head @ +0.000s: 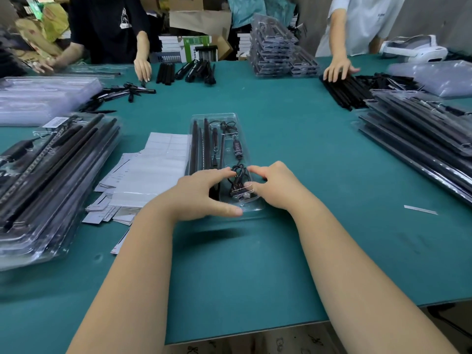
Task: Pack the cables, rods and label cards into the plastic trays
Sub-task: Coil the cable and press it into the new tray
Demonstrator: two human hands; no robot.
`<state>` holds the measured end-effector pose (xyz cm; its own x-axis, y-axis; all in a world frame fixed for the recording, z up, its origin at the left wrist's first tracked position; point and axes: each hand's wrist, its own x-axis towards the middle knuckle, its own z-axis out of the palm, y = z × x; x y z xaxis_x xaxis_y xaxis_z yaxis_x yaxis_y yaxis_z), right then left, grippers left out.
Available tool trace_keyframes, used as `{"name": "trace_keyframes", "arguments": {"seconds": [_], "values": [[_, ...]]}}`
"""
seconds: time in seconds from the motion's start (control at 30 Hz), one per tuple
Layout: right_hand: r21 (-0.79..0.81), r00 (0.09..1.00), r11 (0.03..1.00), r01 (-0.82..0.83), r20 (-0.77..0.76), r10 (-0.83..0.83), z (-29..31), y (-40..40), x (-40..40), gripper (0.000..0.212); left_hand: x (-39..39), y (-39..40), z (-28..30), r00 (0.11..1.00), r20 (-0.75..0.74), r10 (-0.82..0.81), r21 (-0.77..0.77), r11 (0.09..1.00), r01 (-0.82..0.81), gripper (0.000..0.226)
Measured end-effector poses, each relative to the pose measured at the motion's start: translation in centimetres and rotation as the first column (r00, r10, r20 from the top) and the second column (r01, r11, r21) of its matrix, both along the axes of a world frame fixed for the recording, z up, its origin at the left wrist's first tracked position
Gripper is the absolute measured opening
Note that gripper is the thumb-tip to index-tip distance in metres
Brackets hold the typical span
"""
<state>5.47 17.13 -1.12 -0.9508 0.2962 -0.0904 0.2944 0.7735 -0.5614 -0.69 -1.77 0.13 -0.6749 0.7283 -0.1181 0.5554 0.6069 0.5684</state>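
A clear plastic tray (231, 118) lies lengthwise in the middle of the green table. It holds black rods (201, 145) on its left side and a black cable with an inline controller (237, 149) on its right. A coiled black cable bundle (238, 181) sits at the tray's near end. My left hand (201, 194) rests over the tray's near left part, fingertips touching the bundle. My right hand (274, 186) pinches the bundle from the right. White label cards (153, 172) lie in a loose pile left of the tray.
Filled trays are stacked at the left (51, 175) and right (421, 139), and at the far side (275, 47). Empty clear trays (38, 98) sit far left. Loose black rods (344, 90) and parts (189, 71) lie near two other people's hands across the table.
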Motion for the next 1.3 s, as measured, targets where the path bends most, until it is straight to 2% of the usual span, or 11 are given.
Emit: {"name": "trace_keyframes", "arguments": {"seconds": [0.07, 0.13, 0.27, 0.37, 0.47, 0.63, 1.03, 1.1, 1.17, 1.23, 1.3], "values": [[0.034, 1.000, 0.999, -0.012, 0.028, 0.011, 0.0, 0.0, -0.2, 0.049, -0.3, -0.1, -0.2, 0.994, 0.093, 0.060, 0.140, 0.988, -0.072, 0.063], [0.045, 1.000, 0.999, -0.003, 0.022, 0.002, -0.2, -0.1, -0.2, 0.047, -0.4, 0.1, -0.4, 0.998, 0.008, 0.066, 0.163, 0.984, -0.066, 0.037], [-0.106, 0.976, 0.987, 0.125, -0.168, -0.142, -0.5, -0.7, 0.2, 0.017, -0.2, 0.4, -0.4, 0.992, -0.107, 0.062, 0.109, 0.993, -0.051, 0.038], [-0.184, 0.988, 0.981, 0.052, -0.136, -0.078, -0.1, -0.2, 0.6, 0.003, -0.1, 0.6, -0.1, 0.992, -0.107, 0.071, 0.086, 0.994, -0.062, 0.039], [-0.302, 0.997, 0.953, 0.023, -0.067, -0.045, 0.7, 0.4, 1.2, 0.017, 0.1, 0.8, 0.2, 0.986, -0.152, 0.064, 0.029, 0.998, -0.060, 0.041], [-0.523, 0.970, 0.837, 0.164, -0.069, -0.233, 0.8, -0.1, 1.3, 0.017, 0.3, 1.1, 0.5, 0.980, -0.194, 0.053, -0.057, 0.996, -0.065, 0.043], [-0.500, 0.991, 0.855, 0.135, 0.068, -0.117, 1.3, 0.0, 1.6, 0.011, 0.8, 0.7, 1.1, 0.987, -0.143, 0.079, 0.022, 0.997, -0.076, 0.035], [-0.506, 0.990, 0.851, 0.142, 0.072, -0.123, 1.3, 0.0, 1.6, 0.011, 0.5, -0.6, 2.1, 0.966, -0.085, 0.242, 0.194, 0.955, -0.222, 0.025], [-0.511, 0.989, 0.847, 0.148, 0.068, -0.132, 1.1, 0.1, 1.5, 0.010, -1.3, -2.6, 3.4, 0.844, -0.200, 0.498, 0.275, 0.855, -0.440, 0.028], [-0.518, 0.989, 0.842, 0.150, 0.062, -0.138, 1.0, 0.1, 1.4, 0.010, -3.8, -4.8, 4.3, 0.691, -0.371, 0.620, 0.146, 0.774, -0.616, 0.034], [-0.522, 0.988, 0.840, 0.151, 0.068, -0.135, 1.1, 0.1, 1.4, 0.010, -5.7, -6.3, 4.6, 0.656, -0.439, 0.615, -0.114, 0.686, -0.719, 0.027]]}}
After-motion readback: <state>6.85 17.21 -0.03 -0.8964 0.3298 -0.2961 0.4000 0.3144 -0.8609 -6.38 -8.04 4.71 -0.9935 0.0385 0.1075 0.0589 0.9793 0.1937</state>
